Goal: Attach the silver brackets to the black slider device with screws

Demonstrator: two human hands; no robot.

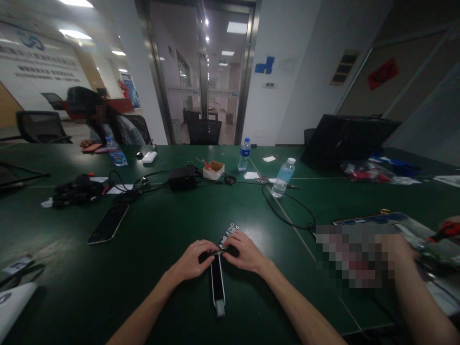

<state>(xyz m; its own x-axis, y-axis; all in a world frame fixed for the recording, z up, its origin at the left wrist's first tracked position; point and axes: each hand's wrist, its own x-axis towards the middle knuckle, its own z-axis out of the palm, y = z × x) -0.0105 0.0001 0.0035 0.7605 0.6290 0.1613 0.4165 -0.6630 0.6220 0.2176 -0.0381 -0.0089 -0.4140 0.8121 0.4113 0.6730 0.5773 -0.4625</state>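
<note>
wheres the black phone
In the head view, the smartphone lies on the green table, left of the left hand, just below the black cables.

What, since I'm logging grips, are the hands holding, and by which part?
The hands hold a narrow black strip from both sides near its upper end, just below a perforated metal plate.

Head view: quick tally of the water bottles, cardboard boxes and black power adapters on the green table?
Plastic water bottles: 3 (left, middle, right)
Open cardboard box: 1
Black power adapter: 1
Total: 5
</note>
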